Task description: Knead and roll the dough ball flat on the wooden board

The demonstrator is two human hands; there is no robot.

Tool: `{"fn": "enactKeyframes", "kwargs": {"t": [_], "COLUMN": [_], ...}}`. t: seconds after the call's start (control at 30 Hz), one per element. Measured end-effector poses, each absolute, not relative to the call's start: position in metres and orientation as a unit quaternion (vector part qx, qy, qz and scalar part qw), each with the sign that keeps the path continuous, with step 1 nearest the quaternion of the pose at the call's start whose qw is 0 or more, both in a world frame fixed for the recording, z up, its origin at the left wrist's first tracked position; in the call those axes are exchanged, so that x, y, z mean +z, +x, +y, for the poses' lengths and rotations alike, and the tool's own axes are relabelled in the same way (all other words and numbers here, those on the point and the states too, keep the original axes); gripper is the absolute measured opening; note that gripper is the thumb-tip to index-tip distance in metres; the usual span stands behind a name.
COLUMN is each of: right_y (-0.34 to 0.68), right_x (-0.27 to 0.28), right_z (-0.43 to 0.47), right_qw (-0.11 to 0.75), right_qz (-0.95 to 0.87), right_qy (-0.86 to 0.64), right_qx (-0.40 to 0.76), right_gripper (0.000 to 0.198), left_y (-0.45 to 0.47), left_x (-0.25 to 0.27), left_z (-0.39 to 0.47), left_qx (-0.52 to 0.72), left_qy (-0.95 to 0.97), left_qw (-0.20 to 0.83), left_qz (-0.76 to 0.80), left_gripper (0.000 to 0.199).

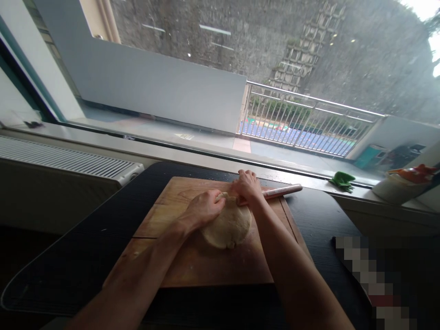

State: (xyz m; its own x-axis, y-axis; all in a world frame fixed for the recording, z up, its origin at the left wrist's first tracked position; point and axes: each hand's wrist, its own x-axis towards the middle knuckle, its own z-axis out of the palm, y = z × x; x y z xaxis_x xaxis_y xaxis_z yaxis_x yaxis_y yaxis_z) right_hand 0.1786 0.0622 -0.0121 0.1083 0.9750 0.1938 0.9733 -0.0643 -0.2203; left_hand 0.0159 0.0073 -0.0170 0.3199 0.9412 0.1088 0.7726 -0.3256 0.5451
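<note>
1 dough round [229, 228], frame centre; left hand [206, 204] fingers curled, gripping its edge. Right hand [249, 185]: fingers bent, hold unclear.

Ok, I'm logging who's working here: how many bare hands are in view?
2: the left hand at the far left edge of the dough, the right hand at its far right, by the rolling pin. The pixelated patch at lower right could hide others.

A black, round-cornered table [85, 256] with fine grain carries a flat, rectangular, brown wooden board [202, 268] (dark seam at its left).
</note>
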Motion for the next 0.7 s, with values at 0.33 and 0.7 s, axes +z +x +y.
{"fn": "enactKeyframes", "kwargs": {"t": [0.33, 0.7], "right_y": [0.179, 0.182], "right_x": [-0.015, -0.019], "right_z": [0.055, 0.053], "right_qw": [0.191, 0.179], "right_qz": [-0.674, -0.669], "right_qy": [-0.713, -0.722], "right_qx": [-0.040, -0.010], "right_gripper": [0.037, 0.042], "left_y": [0.019, 0.023], "left_x": [-0.011, -0.015], "left_z": [0.004, 0.009], "left_qx": [0.217, 0.253], "left_qy": [0.780, 0.754], "left_qw": [0.212, 0.210], "left_qz": [0.547, 0.568], "left_gripper": [0.037, 0.032]}}
